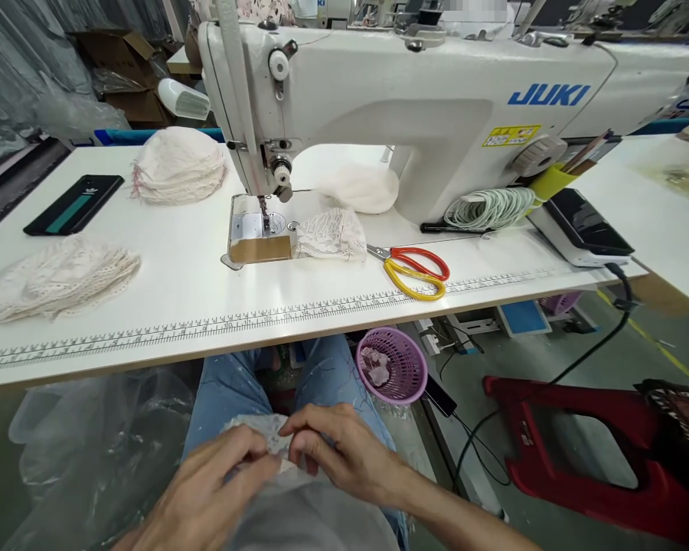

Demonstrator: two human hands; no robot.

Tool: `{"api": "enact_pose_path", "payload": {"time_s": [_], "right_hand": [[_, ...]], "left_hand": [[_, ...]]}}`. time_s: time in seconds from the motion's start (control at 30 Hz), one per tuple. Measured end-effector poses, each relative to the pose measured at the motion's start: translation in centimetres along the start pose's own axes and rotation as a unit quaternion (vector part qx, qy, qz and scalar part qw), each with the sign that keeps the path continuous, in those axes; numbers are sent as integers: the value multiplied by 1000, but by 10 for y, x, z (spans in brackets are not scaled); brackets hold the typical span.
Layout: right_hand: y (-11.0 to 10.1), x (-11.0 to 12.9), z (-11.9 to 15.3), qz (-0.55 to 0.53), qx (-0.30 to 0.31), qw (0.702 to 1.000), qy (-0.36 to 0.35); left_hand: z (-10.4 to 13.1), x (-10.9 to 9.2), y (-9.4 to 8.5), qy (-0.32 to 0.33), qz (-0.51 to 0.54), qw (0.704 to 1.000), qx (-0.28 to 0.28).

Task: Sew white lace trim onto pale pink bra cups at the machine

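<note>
In my lap lies a piece of white lace fabric [264, 425], partly covered by my hands. My left hand [223, 474] is closed, its thumb and fingers pressed together at the cloth. My right hand [341, 451] faces it from the other side, with fingers curled and closed on the same fabric. The fingertips of both hands nearly meet, and a small cream edge of cloth shows between them. Exactly how the fingers grip it is partly hidden.
Ahead stands a white sewing machine [367, 84] with lace cloth [333, 233] by its needle plate. Scissors [416, 272] lie near the table edge. Fabric stacks [177, 164] and a phone [74, 204] are at left. Below are a purple basket [399, 367] and a red stool [579, 451].
</note>
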State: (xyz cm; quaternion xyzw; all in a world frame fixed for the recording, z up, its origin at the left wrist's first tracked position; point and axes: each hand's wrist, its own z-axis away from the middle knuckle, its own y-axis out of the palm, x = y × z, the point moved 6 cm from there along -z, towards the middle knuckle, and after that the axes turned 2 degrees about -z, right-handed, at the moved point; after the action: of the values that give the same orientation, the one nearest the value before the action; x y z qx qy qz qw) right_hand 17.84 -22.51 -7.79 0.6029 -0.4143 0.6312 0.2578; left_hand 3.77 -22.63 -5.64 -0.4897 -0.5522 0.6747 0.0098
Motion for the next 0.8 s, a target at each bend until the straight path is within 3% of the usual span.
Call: {"api": "enact_pose_path", "payload": {"time_s": [0.07, 0.27, 0.53, 0.67, 0.8], "right_hand": [[1, -4, 0, -25, -7, 1000, 17], [-4, 2, 6, -10, -35, 999, -16], [4, 14, 7, 159, -46, 984, -65], [-23, -11, 23, 130, -64, 989, -16], [-62, -52, 49, 230, -41, 967, 105]], "left_hand": [[5, -1, -2, 11, -27, 999, -28], [5, -17, -6, 126, -101, 983, -89], [0, -8, 5, 75, -65, 995, -26], [-1, -5, 6, 58, -42, 997, -11], [-1, -5, 2, 70, -25, 997, -24]]}}
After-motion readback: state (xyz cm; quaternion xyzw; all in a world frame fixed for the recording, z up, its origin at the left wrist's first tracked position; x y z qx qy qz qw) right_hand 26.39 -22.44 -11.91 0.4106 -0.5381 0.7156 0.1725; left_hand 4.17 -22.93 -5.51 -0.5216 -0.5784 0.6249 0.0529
